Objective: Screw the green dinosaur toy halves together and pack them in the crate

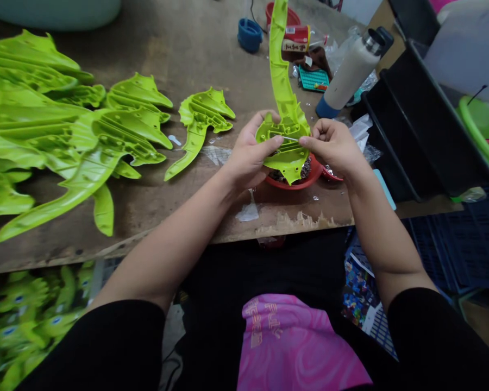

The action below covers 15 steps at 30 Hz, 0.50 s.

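Observation:
My left hand (250,149) is closed around the edge of a lime-green plastic shell half (287,158), its ribbed inner side facing up and its long curved part pointing away from me. A thin metal rod (290,139) lies across the ribs. The left thumb presses near one end of the rod, and my right hand (336,144) pinches the other end between thumb and finger. Beneath the shell, partly hidden, stands a red bowl (295,184) filled with small metal parts. A similar green shell piece (201,122) lies on the table left of my hands.
A heap of green shell pieces (65,125) covers the table's left side. At the right stand a white bottle (348,73) and black bins (424,119). A blue cup (249,35) and a teal tray (313,79) are farther back. Below left, more green parts (28,320) fill a container.

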Motion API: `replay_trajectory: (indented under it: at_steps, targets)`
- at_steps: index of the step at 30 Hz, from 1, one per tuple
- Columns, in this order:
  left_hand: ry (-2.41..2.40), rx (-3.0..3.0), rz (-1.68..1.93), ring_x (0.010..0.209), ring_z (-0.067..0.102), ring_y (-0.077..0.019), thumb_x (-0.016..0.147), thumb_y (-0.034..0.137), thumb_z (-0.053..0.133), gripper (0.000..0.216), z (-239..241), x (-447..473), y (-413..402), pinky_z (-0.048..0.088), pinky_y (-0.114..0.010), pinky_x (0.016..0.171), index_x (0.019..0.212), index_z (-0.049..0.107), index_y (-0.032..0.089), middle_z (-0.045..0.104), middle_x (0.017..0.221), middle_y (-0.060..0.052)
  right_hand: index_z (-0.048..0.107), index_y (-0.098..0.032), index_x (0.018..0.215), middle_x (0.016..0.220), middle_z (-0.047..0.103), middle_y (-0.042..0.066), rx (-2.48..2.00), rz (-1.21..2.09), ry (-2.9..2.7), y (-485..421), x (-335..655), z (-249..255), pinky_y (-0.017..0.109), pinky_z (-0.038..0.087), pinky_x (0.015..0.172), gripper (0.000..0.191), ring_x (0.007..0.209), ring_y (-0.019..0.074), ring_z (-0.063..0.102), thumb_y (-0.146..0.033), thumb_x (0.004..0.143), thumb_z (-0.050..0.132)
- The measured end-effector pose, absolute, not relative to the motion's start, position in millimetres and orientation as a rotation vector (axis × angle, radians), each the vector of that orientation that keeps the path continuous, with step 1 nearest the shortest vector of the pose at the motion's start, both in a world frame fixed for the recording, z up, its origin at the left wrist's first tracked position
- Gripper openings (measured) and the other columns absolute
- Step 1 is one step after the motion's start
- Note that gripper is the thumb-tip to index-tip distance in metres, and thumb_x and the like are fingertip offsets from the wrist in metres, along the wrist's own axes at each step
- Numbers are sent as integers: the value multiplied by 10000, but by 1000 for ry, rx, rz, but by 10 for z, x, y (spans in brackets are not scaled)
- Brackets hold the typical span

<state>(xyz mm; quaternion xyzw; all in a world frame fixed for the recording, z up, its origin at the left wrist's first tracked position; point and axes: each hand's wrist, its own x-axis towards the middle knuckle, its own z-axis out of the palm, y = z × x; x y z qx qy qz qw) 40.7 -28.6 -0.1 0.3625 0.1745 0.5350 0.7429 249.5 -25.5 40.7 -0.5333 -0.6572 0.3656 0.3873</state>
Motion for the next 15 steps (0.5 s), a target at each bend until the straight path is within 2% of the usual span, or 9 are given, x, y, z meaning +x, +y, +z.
replay_trajectory:
  at_steps: [4,10,12,15]
  targets:
    - [369,798,1147,1477,689,-429,663,395,1075,662,-7,386,-283,718,-426,963,1104,597,270,787,1301,-78,439,-272,747,615,393,-76,-1324,947,-1702,-258,2510,476,294,268,517,674,564,94,319,-599,759,1028]
    - [397,882,1219,1298,787,-364,730,496,1052,588,-30,423,-318,692,-326,815,1069,625,274,791,1149,-30,366,-274,711,670,326,-68,-1355,835,-1770,-303,2409,503,305,354,556,729,632,114,325,-640,794,991]
    - [429,890,1273,1275,788,-352,751,521,1040,568,-37,448,-328,687,-330,842,1039,624,262,781,1142,-32,339,-277,710,686,302,-66,-1403,738,-1782,-316,2393,483,303,366,567,749,657,122,317,-619,785,1002]
    - [443,872,1274,1346,752,-370,726,523,1051,594,-30,461,-340,690,-389,959,1025,611,258,763,1248,-40,354,-283,717,679,308,-62,-1443,609,-1783,-339,2420,447,311,380,575,727,666,138,328,-616,788,997]
